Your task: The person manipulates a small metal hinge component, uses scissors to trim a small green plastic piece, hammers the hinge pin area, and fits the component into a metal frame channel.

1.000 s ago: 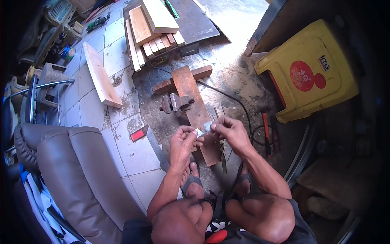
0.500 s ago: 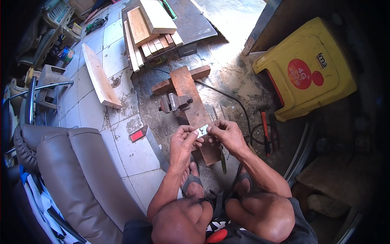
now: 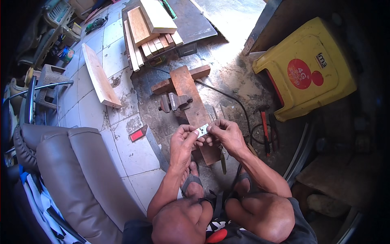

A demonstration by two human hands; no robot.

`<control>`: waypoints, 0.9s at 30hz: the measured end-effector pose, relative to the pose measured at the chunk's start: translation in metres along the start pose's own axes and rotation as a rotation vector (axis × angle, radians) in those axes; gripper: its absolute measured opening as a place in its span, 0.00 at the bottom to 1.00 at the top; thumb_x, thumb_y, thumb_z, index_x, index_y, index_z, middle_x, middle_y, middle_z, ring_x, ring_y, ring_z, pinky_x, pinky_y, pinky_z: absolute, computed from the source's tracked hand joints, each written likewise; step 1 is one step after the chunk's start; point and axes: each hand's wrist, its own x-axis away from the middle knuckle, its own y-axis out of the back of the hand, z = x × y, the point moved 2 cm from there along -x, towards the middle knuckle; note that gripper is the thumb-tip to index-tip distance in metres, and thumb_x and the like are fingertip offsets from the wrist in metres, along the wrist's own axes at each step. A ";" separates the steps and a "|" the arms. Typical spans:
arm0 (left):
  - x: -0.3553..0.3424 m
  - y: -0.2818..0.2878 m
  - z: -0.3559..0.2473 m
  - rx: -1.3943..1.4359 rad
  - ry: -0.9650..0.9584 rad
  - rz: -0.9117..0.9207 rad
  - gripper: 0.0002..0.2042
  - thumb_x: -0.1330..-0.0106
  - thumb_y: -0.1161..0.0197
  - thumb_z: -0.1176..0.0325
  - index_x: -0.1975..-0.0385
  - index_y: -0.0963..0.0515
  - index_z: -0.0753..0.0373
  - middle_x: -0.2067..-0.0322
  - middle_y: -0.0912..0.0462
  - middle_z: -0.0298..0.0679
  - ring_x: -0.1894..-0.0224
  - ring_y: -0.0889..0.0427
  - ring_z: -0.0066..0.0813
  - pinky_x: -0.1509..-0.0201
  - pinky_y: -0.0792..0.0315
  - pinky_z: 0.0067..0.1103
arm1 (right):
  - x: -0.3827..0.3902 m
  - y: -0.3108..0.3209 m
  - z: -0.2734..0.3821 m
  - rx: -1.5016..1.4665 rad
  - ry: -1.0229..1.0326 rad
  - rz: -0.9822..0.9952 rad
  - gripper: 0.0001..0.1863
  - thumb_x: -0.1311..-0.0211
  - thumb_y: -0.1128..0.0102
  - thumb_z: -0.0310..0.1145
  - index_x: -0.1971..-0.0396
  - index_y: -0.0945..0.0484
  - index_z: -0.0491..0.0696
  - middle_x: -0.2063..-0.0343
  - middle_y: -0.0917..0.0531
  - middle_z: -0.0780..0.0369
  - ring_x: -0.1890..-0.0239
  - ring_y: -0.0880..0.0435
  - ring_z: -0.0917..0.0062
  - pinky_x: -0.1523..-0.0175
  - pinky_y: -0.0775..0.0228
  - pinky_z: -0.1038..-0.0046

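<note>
Plate [image 3: 202, 130], sm., pale, dark-spotted: 1 pc. L hand [image 3: 181, 143] pinches 1 end, R hand [image 3: 229, 136] pinches other, both thumb-to-finger, above board [image 3: 196, 110]. Vise [image 3: 176, 102] sits nearby.

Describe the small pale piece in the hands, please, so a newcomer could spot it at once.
Left of the yellow stool is the long brown board. Over its nearer half, the left hand and right hand pinch the small flat piece, whose pale face with dark marks stands out against the brown wood.
</note>
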 end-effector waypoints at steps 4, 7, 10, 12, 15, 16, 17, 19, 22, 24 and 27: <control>-0.001 0.000 0.002 0.006 -0.004 0.020 0.09 0.29 0.39 0.74 0.54 0.29 0.68 0.64 0.18 0.42 0.67 0.15 0.25 0.65 0.21 0.17 | -0.002 0.002 -0.002 -0.012 0.001 0.005 0.11 0.34 0.38 0.31 0.61 0.19 0.38 0.75 0.14 0.61 0.75 0.16 0.83 0.68 0.26 0.81; -0.002 0.001 0.003 0.003 -0.005 0.019 0.09 0.29 0.39 0.75 0.54 0.29 0.68 0.64 0.17 0.42 0.67 0.15 0.25 0.65 0.21 0.17 | -0.001 0.001 -0.002 -0.026 0.004 0.005 0.11 0.34 0.38 0.31 0.62 0.19 0.37 0.76 0.14 0.61 0.76 0.16 0.83 0.68 0.26 0.81; -0.003 0.003 0.005 0.010 -0.011 0.030 0.09 0.29 0.39 0.74 0.54 0.29 0.68 0.64 0.17 0.42 0.67 0.15 0.25 0.65 0.20 0.17 | -0.001 0.001 -0.001 -0.020 0.004 0.008 0.11 0.34 0.38 0.31 0.62 0.19 0.37 0.76 0.14 0.61 0.76 0.16 0.83 0.68 0.26 0.80; -0.002 0.002 0.003 0.009 -0.005 0.029 0.10 0.29 0.39 0.74 0.53 0.29 0.67 0.64 0.17 0.42 0.67 0.15 0.24 0.64 0.20 0.18 | -0.001 0.001 -0.001 -0.007 0.004 0.011 0.10 0.34 0.37 0.31 0.62 0.19 0.37 0.76 0.14 0.61 0.76 0.16 0.83 0.68 0.25 0.80; -0.002 0.001 0.003 0.012 0.000 0.034 0.10 0.29 0.39 0.73 0.53 0.29 0.67 0.65 0.17 0.42 0.68 0.15 0.24 0.64 0.19 0.18 | -0.001 0.002 0.000 -0.001 0.010 0.009 0.10 0.34 0.37 0.30 0.62 0.18 0.37 0.75 0.14 0.61 0.76 0.16 0.83 0.67 0.25 0.80; -0.001 0.002 0.003 0.014 0.001 0.034 0.10 0.29 0.39 0.73 0.53 0.29 0.67 0.65 0.17 0.41 0.68 0.15 0.24 0.64 0.19 0.18 | -0.001 0.002 0.000 -0.007 0.013 0.008 0.10 0.33 0.37 0.30 0.62 0.18 0.37 0.75 0.14 0.61 0.76 0.16 0.83 0.67 0.25 0.80; -0.001 0.002 0.003 0.015 0.001 0.034 0.10 0.29 0.39 0.73 0.53 0.29 0.67 0.65 0.17 0.41 0.68 0.15 0.24 0.64 0.19 0.18 | -0.001 0.001 -0.001 -0.013 0.017 0.008 0.10 0.33 0.37 0.30 0.62 0.18 0.37 0.75 0.14 0.61 0.76 0.16 0.83 0.67 0.25 0.80; -0.001 0.002 0.003 0.018 0.002 0.034 0.10 0.29 0.39 0.73 0.53 0.29 0.66 0.65 0.17 0.41 0.68 0.15 0.24 0.64 0.19 0.18 | 0.001 0.001 0.003 0.012 0.012 0.000 0.10 0.33 0.37 0.30 0.62 0.18 0.37 0.75 0.14 0.62 0.76 0.16 0.83 0.67 0.25 0.80; -0.001 0.002 0.002 0.011 0.007 0.036 0.10 0.29 0.39 0.73 0.53 0.29 0.66 0.65 0.17 0.41 0.68 0.15 0.24 0.64 0.19 0.19 | 0.000 0.002 0.001 0.015 0.010 0.005 0.10 0.33 0.37 0.30 0.62 0.18 0.37 0.75 0.14 0.62 0.76 0.16 0.83 0.67 0.26 0.80; -0.001 0.001 0.004 0.014 0.009 0.036 0.10 0.29 0.39 0.73 0.53 0.29 0.66 0.65 0.17 0.41 0.68 0.15 0.24 0.64 0.19 0.19 | 0.000 0.004 0.000 0.011 0.010 0.010 0.10 0.33 0.37 0.30 0.62 0.18 0.37 0.76 0.14 0.62 0.76 0.16 0.84 0.68 0.26 0.80; -0.004 -0.002 0.007 0.015 0.006 0.050 0.09 0.29 0.39 0.73 0.53 0.29 0.66 0.65 0.17 0.41 0.68 0.14 0.24 0.64 0.19 0.19 | 0.000 0.008 0.000 0.008 0.013 0.008 0.10 0.33 0.37 0.30 0.61 0.19 0.37 0.76 0.15 0.62 0.76 0.16 0.83 0.68 0.26 0.80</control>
